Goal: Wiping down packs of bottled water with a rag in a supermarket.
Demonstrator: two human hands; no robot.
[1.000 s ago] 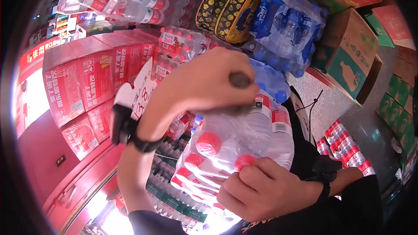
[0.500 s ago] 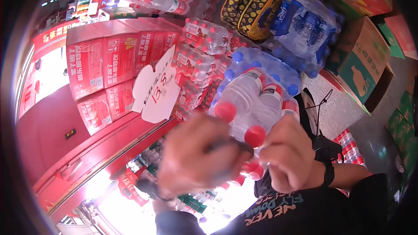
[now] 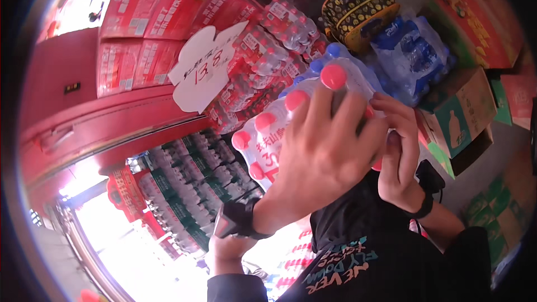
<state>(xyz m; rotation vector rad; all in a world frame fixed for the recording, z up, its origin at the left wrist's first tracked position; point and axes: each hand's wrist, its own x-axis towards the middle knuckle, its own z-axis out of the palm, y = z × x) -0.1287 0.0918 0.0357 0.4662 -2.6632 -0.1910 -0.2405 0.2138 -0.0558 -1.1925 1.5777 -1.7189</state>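
Hands, left (image 3: 321, 156) and right (image 3: 398, 151), clamped on shrink-wrapped bottle pack (image 3: 279, 128); stacked bottle packs (image 3: 268, 50), blue-capped packs (image 3: 414, 56), cardboard box (image 3: 467, 106) crowd behind.

A shrink-wrapped pack of clear water bottles with red caps (image 3: 291, 126) sits centre, bearing a white label with red print. Far left stand stacked red cardboard cartons (image 3: 151, 28). A white cloud-shaped paper price sign (image 3: 207, 70) hangs before more red-capped bottle packs (image 3: 268, 39). Near left lie green-labelled bottle packs (image 3: 190, 179). Far right are a blue-wrapped bottle pack (image 3: 414, 56) and a brown-and-green cardboard box (image 3: 464, 106).
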